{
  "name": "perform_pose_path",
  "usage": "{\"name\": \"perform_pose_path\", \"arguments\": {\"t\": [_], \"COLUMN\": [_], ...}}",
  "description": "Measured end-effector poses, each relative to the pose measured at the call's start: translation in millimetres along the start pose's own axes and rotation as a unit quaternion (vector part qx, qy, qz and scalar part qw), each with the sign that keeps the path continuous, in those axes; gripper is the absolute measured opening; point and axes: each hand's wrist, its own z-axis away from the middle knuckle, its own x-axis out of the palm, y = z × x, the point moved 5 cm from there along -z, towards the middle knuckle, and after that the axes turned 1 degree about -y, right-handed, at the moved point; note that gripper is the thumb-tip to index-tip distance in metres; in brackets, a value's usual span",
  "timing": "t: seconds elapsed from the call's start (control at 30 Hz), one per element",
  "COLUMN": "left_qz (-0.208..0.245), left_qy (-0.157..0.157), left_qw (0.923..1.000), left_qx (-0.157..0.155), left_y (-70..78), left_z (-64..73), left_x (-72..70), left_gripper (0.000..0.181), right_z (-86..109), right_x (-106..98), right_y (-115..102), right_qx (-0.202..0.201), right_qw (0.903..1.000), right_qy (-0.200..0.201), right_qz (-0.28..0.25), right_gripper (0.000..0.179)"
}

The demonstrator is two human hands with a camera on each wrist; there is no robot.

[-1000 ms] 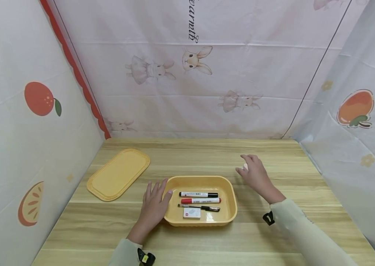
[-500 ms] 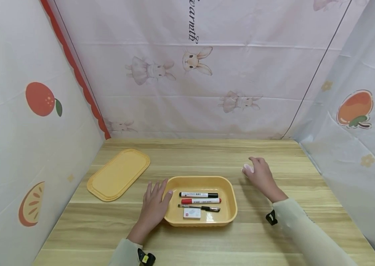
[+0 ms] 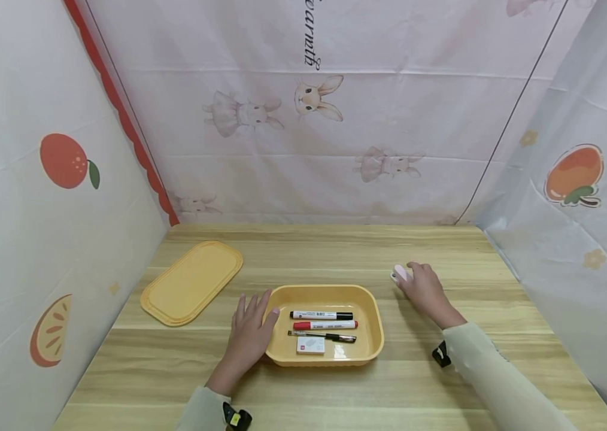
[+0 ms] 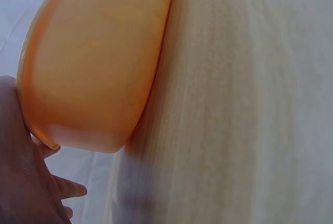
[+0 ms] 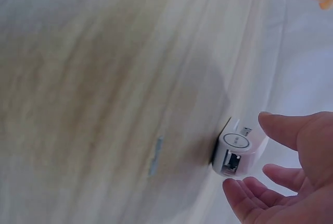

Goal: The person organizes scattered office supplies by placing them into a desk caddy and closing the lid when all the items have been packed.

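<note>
A small pink-and-white stapler (image 3: 402, 273) stands on the table beyond the right end of the yellow plastic box (image 3: 324, 357). Around it, my right hand (image 3: 426, 291) keeps thumb and fingers apart; in the right wrist view the stapler (image 5: 240, 156) shows a round label, with the fingertips right by its side. My left hand (image 3: 249, 329) rests on the box's left rim with fingers spread and thumb over the edge. In the box lie a black marker (image 3: 321, 315), a red marker (image 3: 326, 325), a black-capped pen (image 3: 340, 338) and a small white carton (image 3: 310, 345).
A yellow lid (image 3: 192, 283) lies flat at the back left of the wooden table (image 3: 314, 398). Printed cloth walls (image 3: 282, 185) enclose the table at the back and both sides.
My right hand has drawn slightly right and nearer, so more of the stapler shows. The left hand, box, its contents and lid have stayed in place.
</note>
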Motion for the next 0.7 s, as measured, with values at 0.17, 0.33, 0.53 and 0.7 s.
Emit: {"name": "perform_pose_path", "arguments": {"t": [0.17,0.33,0.53,0.7], "left_qz": [0.004,0.004,0.010,0.006], "left_qy": [0.000,0.000,-0.001,0.002], "left_qw": [1.0000,1.0000,1.0000,1.0000], "left_qx": [-0.002,-0.002,-0.002,0.000], "left_y": [-0.8,-1.2,-1.3,-0.3], "left_z": [-0.5,-0.9,-0.3,-0.1], "left_x": [0.5,0.9,1.0,0.4], "left_gripper": [0.059,0.059,0.059,0.059], "right_z": [-2.2,-2.9,-3.7,-5.7], "right_x": [5,9,13,15], "right_y": [6,10,12,12], "right_qx": [0.014,0.022,0.019,0.021], "right_qw": [0.9998,0.9994,0.9993,0.9991], "right_qy": [-0.015,-0.026,-0.030,-0.034], "right_qz": [0.000,-0.007,-0.012,-0.014], "right_gripper": [0.059,0.058,0.054,0.050]}}
